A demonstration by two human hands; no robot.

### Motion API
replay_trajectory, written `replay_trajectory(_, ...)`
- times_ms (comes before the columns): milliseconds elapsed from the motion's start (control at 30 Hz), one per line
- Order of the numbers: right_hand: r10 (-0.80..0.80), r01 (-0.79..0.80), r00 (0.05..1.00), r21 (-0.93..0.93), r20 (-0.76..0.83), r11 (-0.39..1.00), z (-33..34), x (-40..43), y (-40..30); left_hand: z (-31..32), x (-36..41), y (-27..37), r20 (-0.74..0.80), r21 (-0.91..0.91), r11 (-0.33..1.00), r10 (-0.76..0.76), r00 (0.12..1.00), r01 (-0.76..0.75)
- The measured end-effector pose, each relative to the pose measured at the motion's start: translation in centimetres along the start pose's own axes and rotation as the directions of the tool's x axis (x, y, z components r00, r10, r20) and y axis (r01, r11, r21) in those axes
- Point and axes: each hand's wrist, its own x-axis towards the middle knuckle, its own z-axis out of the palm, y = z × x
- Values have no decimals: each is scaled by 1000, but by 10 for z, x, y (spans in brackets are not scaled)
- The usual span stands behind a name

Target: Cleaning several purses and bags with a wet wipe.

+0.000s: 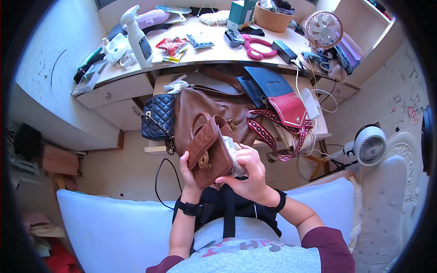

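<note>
My left hand [190,174] grips the lower left side of a small brown quilted handbag [218,163] with a gold-toned clasp. Against the bag's right side, my right hand [251,172] holds a crumpled white tissue or cloth [233,152], partly hidden by the fingers. Behind the handbag, a large brown leather bag [211,105] lies across the pulled-out drawer [160,149]. A black quilted chain bag [158,117] sits to its left. On its right rest a blue and red bag [285,102] and a patterned woven strap [263,131].
The desk [191,56] holds a white spray bottle [138,41], a pink headband [256,51], a woven basket [273,17] and a small fan [323,30]. White cables [300,82] hang at the drawer's right. Another fan [370,145] stands beside a padded headboard [385,191].
</note>
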Motion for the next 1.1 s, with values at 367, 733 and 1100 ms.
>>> replay_trajectory(367, 199, -206, 951, 5, 235, 979, -64, 25, 24, 12, -13, 10, 115, 148, 981, -142, 983, 124)
replay_trajectory(733, 96, -5, 831, -166, 548, 986, -71, 48, 39, -9, -4, 1, 162, 370, 928, -100, 982, 33)
replay_trajectory(1100, 521, -559, 774, 3, 359, 829, -64, 34, 108, -4, -4, -7, 245, 682, 728, -139, 960, -69)
